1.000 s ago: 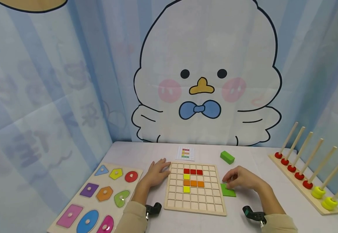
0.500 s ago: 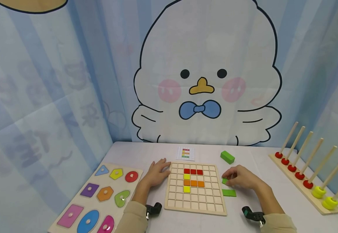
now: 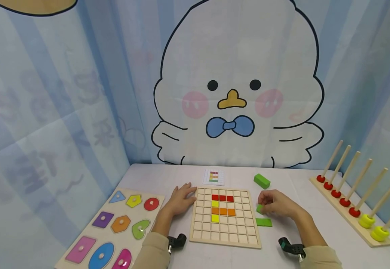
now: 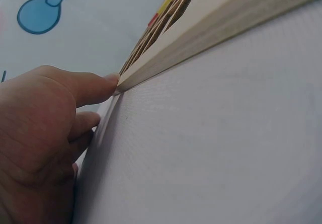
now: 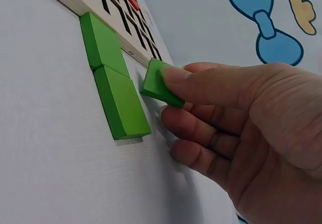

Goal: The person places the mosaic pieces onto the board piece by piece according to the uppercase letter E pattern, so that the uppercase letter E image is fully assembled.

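Thumb and forefinger of the right hand (image 5: 282, 113) pinch a small green block (image 5: 153, 85) at one end, tilted, the other fingers bent below and visibly holding nothing. The block is just beside the board's right edge, near two green blocks (image 5: 121, 100) lying end to end. For good control, the pinch should probably stay on the sides, with the block levelled and its underside free, without nudging the loose pair. The left hand (image 3: 181, 200) has its fingers loosely extended, thumb touching the wooden grid board (image 3: 233, 228) near its far left corner; light pressure there should steady it.

The board's square cells hold three red tiles (image 3: 222, 198) in a row, a yellow tile (image 3: 215, 203) below the leftmost, then three orange tiles (image 3: 223, 212) and another yellow tile (image 3: 215, 218); many cells are bare. Beyond it lies a pattern card (image 3: 214, 177), and to its right another green piece (image 3: 261, 181). At far left, a knobbed shape puzzle (image 3: 135, 213) has coloured shapes sitting in it. At far right, a peg stand (image 3: 377, 243) carries red beads on five pegs, yellow on two
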The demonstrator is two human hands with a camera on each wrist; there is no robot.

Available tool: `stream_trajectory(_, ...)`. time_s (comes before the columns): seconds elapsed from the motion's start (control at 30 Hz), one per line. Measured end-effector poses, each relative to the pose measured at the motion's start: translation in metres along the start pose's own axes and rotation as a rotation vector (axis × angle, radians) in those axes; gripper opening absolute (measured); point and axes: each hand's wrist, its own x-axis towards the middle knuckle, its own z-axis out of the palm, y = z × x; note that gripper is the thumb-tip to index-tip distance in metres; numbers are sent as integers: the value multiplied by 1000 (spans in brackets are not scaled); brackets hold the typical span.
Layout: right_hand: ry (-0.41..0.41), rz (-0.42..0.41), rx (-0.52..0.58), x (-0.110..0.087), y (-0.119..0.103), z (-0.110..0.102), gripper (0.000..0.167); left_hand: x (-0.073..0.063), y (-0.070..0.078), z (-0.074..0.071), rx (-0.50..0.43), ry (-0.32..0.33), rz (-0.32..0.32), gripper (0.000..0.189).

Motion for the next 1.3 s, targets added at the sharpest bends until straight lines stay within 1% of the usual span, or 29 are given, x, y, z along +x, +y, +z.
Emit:
stream_trajectory(0.1,32,-5,54,1,-3,1,13,-1,0,0,-5,-2,-2,47)
stream_trajectory(0.2,82,-17,98,5,-9,4,16,-1,0,0,-3,-5,-2,48)
stream_trajectory(0.27,103,-20,134,8,-14,6,21,0,0,0,0,-3,2,48)
stream_trajectory(0.4,110,-37,154,15,-27,16,35,0,-1,0,1,-6,-8,48)
stream_trajectory(0.5,100,-60,142,20,-37,26,39,0,-2,0,2,-8,-13,48)
stream_trajectory(0.67,84,-136,109,27,-54,44,30,2,-4,1,7,-8,-18,48)
stream_trajectory(0.8,62,-187,57,32,-64,60,24,2,-4,0,-2,-11,-6,48)
stream_trajectory(1.0,24,-292,12,32,-71,79,23,2,-3,1,-11,-15,-14,48)
stream_trajectory(1.07,15,-301,9,30,-73,84,24,2,-3,2,-9,-16,-13,48)
stream_trajectory(1.17,8,-293,-5,27,-74,90,24,3,-2,2,-4,-16,-3,47)
stream_trajectory(1.3,-1,-297,-29,27,-74,96,25,2,-3,2,6,-12,-8,47)
